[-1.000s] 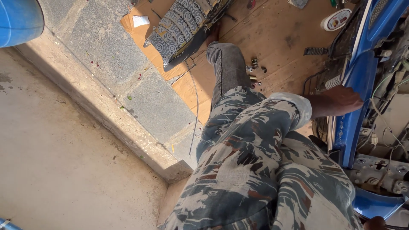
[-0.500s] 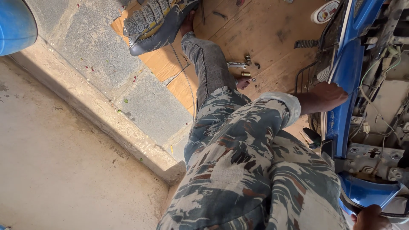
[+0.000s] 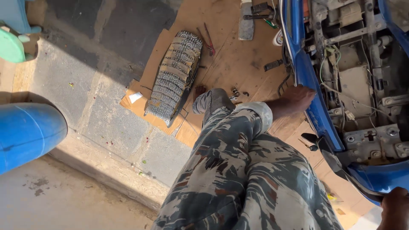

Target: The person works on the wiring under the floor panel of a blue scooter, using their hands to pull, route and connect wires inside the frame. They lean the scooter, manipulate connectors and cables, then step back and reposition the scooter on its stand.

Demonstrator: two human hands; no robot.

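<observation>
A blue scooter (image 3: 362, 85) with its seat off and its wiring and frame exposed stands at the right. My left hand (image 3: 298, 100), coming out of a camouflage sleeve, grips the upper edge of its blue side panel (image 3: 317, 119). My right hand (image 3: 394, 208) is half cut off at the bottom right corner and closes on the dark lower rim of the same panel. My camouflage-clad leg (image 3: 221, 127) reaches out over the cardboard, with the foot (image 3: 199, 91) next to the removed patterned seat (image 3: 172, 76).
Flattened cardboard (image 3: 238, 64) covers the floor, with red-handled pliers (image 3: 208, 40), small bolts (image 3: 234, 91) and other tools on it. A blue barrel (image 3: 25, 136) lies at the left and a green object (image 3: 10, 44) above it. A stone kerb (image 3: 119, 136) steps down to concrete.
The view has swung, so the seat and barrel sit lower in frame. My left hand stays on the blue panel. My right hand has come into view at the panel's lower rim.
</observation>
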